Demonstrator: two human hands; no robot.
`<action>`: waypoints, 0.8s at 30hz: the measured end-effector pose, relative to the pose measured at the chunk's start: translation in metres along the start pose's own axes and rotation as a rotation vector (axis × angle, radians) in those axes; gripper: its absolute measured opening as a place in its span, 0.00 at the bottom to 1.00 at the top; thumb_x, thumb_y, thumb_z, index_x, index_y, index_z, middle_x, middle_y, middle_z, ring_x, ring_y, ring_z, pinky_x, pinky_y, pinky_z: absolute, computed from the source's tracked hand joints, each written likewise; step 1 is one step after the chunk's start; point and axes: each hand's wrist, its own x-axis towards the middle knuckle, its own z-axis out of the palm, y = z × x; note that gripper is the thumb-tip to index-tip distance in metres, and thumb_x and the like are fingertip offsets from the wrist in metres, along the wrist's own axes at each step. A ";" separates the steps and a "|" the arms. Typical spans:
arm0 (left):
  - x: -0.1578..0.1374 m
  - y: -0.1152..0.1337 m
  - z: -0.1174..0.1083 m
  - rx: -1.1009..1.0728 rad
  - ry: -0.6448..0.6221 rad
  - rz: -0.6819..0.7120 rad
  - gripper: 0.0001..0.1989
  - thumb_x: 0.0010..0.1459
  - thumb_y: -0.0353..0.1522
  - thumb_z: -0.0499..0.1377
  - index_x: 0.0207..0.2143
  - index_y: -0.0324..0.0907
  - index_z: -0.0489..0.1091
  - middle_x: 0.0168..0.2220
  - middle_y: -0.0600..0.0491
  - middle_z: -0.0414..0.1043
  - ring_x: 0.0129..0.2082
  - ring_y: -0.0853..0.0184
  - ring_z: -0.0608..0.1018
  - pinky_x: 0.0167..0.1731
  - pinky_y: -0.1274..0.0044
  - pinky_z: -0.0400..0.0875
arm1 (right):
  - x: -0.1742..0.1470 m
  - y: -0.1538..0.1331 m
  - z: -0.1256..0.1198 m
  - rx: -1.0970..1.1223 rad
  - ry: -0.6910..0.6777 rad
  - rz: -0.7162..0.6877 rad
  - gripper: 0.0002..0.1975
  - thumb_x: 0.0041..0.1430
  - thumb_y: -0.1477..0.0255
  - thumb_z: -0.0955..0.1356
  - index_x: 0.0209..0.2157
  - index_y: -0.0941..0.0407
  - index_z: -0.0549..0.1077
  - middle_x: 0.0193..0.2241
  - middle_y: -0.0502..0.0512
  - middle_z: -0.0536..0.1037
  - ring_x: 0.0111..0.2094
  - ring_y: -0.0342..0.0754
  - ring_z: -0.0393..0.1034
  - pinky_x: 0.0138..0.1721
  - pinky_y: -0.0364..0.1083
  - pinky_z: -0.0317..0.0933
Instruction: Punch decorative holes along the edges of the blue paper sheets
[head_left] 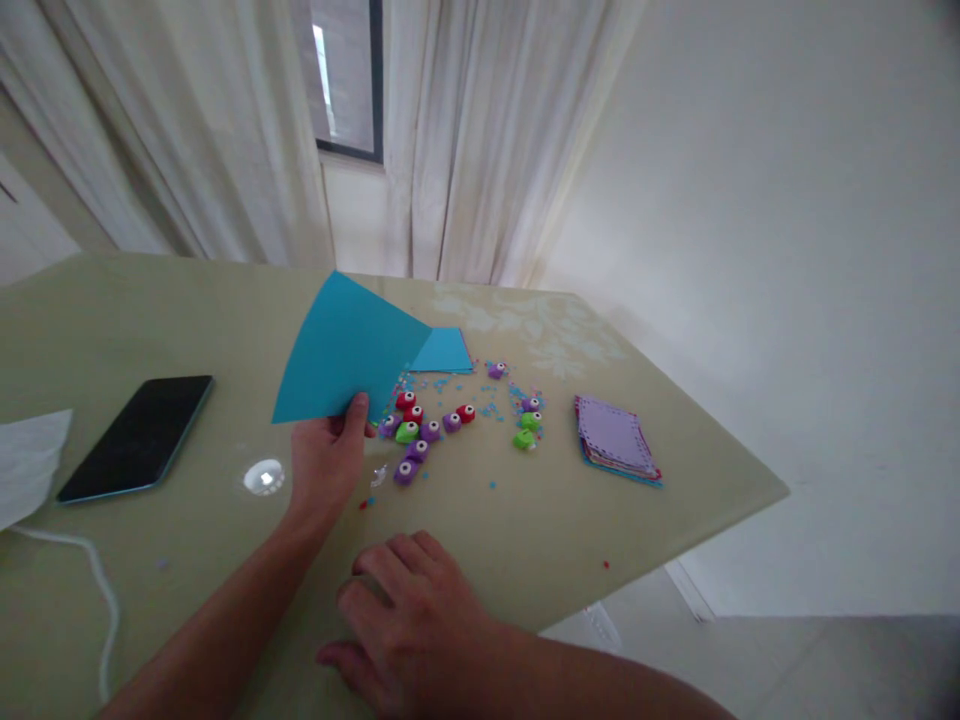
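A blue sheet of paper [349,350] is raised above the table, pinched at its lower edge by my left hand [330,455], thumb in front. My right hand [420,615] rests low over the near part of the table, its fingers bent and its thumb apart, with nothing visible in it. Beyond it lie several small red, purple and green craft punches [417,450] with white, eye-like tops. Tiny paper dots [491,410] are scattered around them. Behind the raised sheet, partly covered by it, is a stack of blue paper [444,350].
To the right sits a stack of paper squares with hole-punched edges [619,437], purple on top. A dark tablet or phone [142,435], a clear dome [264,477], a white cable [105,590] and white paper [30,460] are at left. The table's right edge slants past the wall.
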 end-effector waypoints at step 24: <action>-0.001 -0.006 0.006 -0.166 -0.049 0.029 0.19 0.59 0.47 0.61 0.20 0.47 0.70 0.19 0.52 0.73 0.22 0.62 0.74 0.26 0.71 0.67 | 0.002 0.089 -0.049 0.301 -0.162 0.424 0.09 0.56 0.69 0.78 0.39 0.56 0.82 0.34 0.53 0.81 0.34 0.49 0.75 0.41 0.47 0.66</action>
